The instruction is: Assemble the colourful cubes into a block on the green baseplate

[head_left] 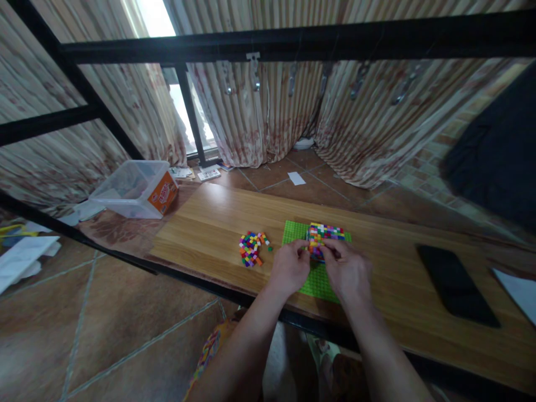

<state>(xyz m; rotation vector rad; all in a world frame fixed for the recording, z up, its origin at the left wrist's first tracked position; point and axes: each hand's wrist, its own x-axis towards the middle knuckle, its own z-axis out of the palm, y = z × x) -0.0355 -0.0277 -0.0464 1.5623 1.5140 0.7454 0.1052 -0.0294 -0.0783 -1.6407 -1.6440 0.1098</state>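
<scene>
A multicoloured structure of small building bricks [327, 230] stands on a green studded baseplate [316, 283]. My left hand [293, 264] is closed at the structure's left side, with thumb and forefinger against it. From the right, my right hand [347, 269] is also closed, its fingertips pressing on the structure's near part. Whether a separate loose brick is between those fingertips is hidden. To the left of the baseplate, a pile of loose coloured bricks [250, 250] lies on the wooden tabletop [209, 234].
A black phone-like slab [456, 285] and a white sheet [517, 293] lie at the tabletop's right. Beyond its left end sits a clear plastic box [134, 190] with an orange label. A black metal bar [293, 42] crosses above, before striped curtains [259, 117].
</scene>
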